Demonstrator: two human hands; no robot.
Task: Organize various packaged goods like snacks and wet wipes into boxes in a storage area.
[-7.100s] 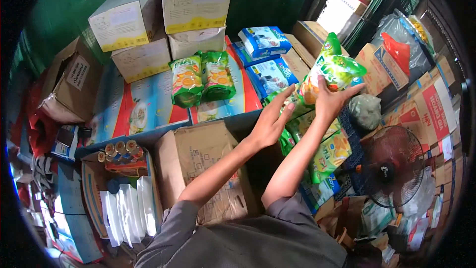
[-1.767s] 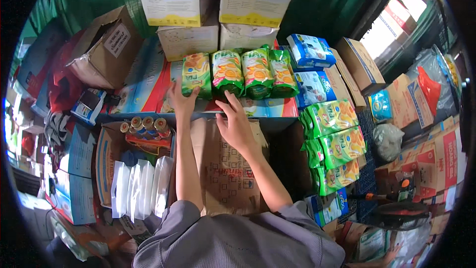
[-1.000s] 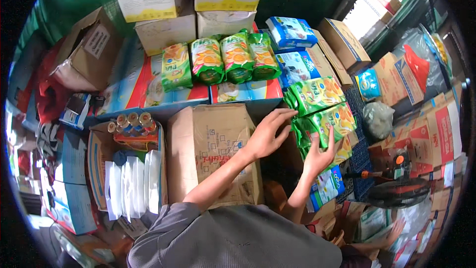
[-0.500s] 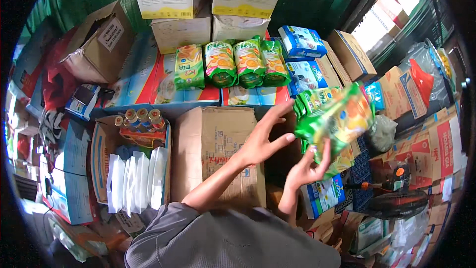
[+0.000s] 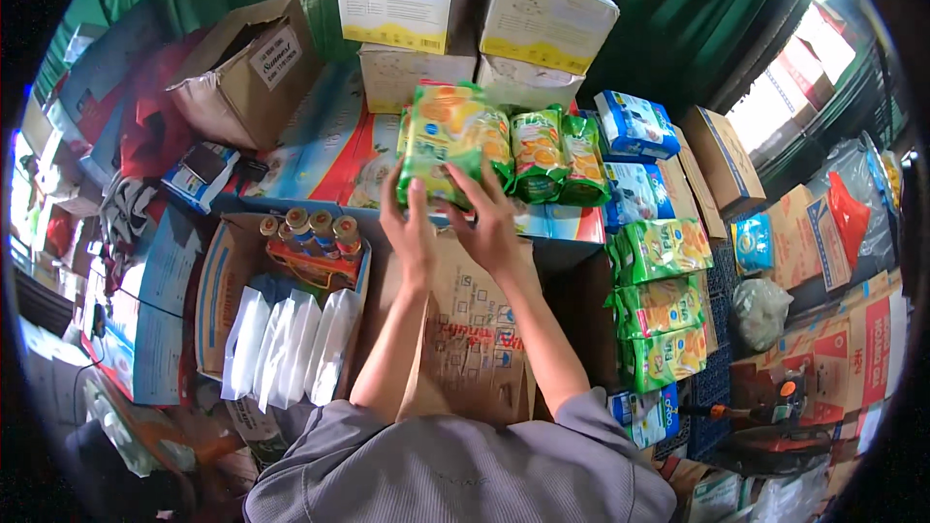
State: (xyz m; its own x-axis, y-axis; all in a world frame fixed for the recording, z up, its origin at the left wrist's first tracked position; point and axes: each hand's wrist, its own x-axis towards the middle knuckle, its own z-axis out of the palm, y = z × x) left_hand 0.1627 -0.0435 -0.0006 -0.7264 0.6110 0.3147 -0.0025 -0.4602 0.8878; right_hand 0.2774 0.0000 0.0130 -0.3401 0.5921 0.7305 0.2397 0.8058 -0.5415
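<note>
Cartons beneath packets, green sheeting behind.

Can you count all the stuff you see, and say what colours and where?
held packet: one, green and orange, at both hands
back packets: at least three, green and orange, right of it
side packets: three, green and yellow, right
stacked boxes: four, white and yellow, back
plastic packs: at least three, blue and white, right
flat boxes: several, blue and red, under back packets
open box: one, brown, back left
big carton: one, brown, centre
bottle box: one, brown and blue, left
bottles: four, gold-capped, inside it
thin packs: at least four, white, inside it
fan: one, black, lower right
edge clutter: uncountable
left hand, right hand: two, bare, centre
</note>
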